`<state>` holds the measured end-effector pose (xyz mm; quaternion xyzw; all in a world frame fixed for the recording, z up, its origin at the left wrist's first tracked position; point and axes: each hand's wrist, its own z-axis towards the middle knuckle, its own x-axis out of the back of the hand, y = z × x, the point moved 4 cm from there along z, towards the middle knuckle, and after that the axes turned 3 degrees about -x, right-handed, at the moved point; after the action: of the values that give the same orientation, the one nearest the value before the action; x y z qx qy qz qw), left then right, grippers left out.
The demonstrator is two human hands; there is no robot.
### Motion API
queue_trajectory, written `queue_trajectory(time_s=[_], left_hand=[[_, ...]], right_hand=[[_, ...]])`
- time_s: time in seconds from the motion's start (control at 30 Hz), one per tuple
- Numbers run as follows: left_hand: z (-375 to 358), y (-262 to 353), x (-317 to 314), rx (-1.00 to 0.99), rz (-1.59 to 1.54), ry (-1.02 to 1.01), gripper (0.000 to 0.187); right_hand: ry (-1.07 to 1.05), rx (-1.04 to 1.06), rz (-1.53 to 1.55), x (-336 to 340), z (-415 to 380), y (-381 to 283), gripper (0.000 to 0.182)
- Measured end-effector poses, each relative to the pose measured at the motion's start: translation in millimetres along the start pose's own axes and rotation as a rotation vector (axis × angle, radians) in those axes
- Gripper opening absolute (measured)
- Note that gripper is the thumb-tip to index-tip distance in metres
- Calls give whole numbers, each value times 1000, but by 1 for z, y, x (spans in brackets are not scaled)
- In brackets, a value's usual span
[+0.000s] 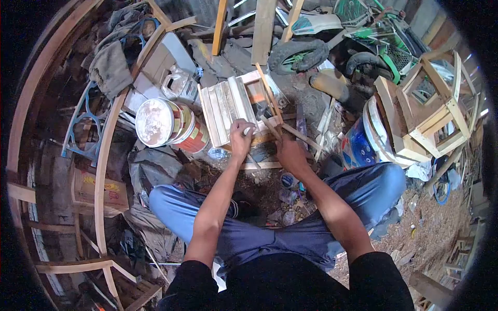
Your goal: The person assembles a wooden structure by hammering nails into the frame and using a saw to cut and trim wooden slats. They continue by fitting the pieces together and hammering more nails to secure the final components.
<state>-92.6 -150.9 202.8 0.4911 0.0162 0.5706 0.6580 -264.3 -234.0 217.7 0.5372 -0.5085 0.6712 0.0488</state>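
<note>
A slatted wooden piece [223,109], made of pale strips on a frame, lies in front of my knees. My left hand [241,137] rests at its near edge with the fingers curled. Something small and pale shows at the fingertips, but I cannot make out what it is. Just to the right, my right hand [291,153] is closed round a thin wooden stick [271,127], which points up and left towards the frame. The stick's lower end is hidden in the hand. The right side of the slatted piece has an open gap with dark parts inside.
A paint bucket with a white lid [154,123] stands to the left, beside a clear plastic jug [179,83]. On the right, a wooden frame [433,111] sits by a blue bucket [359,145]. A wheel [298,54] and green motorbike parts [381,44] lie at the back.
</note>
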Motion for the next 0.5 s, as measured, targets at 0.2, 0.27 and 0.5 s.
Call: queue_trajectory(time_s=[0.2, 0.27, 0.5], left_hand=[[7, -6, -2, -99, 6, -124, 15], [6, -5, 0, -117, 35, -158, 17], [9, -11, 4, -132, 5, -231, 21]], right_hand=[[-46, -43, -53, -20, 4, 14, 27], [-57, -79, 12, -24, 4, 18, 28], [-193, -147, 85, -30, 4, 19, 28]])
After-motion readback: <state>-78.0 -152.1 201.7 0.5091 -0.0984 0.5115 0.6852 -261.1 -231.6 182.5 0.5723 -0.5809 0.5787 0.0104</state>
